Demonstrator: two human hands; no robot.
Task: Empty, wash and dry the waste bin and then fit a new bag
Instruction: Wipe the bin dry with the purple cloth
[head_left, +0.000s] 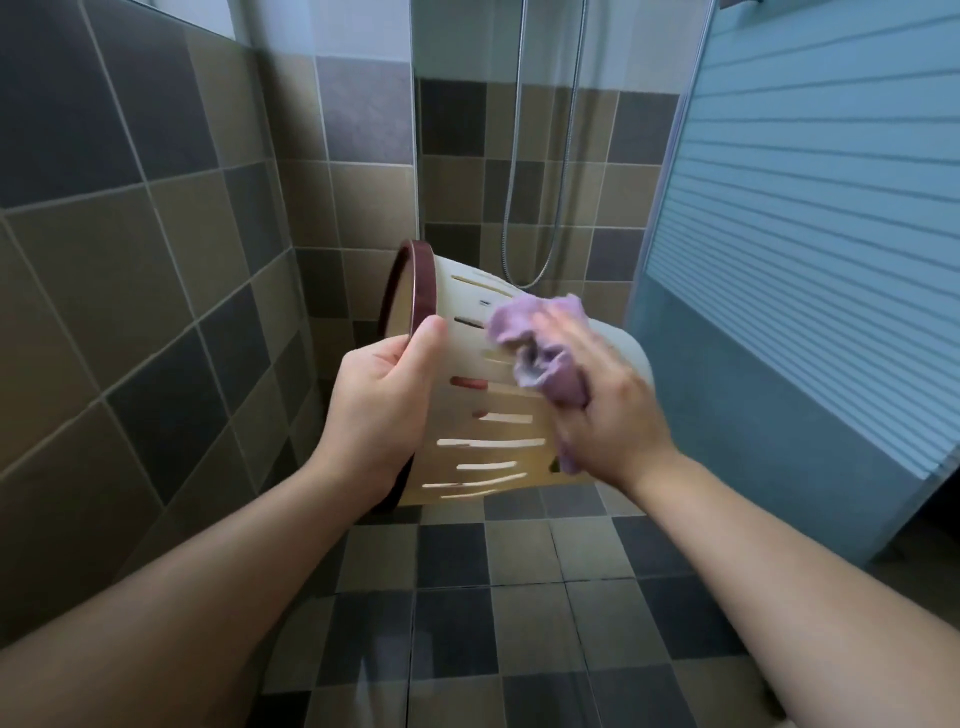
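Cream slotted plastic, the waste bin (488, 415) looks light, stiff and likely slippery when wet, held sideways above the tiled floor (519, 597) by the left hand (387, 410) gripping its maroon rim (410, 291), the surest hold, while the right hand (602, 405) presses a purple cloth (535, 343) against its side.

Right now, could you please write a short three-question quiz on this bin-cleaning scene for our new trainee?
1. True or false: the left hand grips the waste bin at its dark rim.
2. What does the right hand press on the bin's slotted side?
A. sponge
B. purple cloth
C. brush
3. Fill in: the bin is held on its ____, off the tiled floor.

Key: 1 true; 2 B; 3 side.
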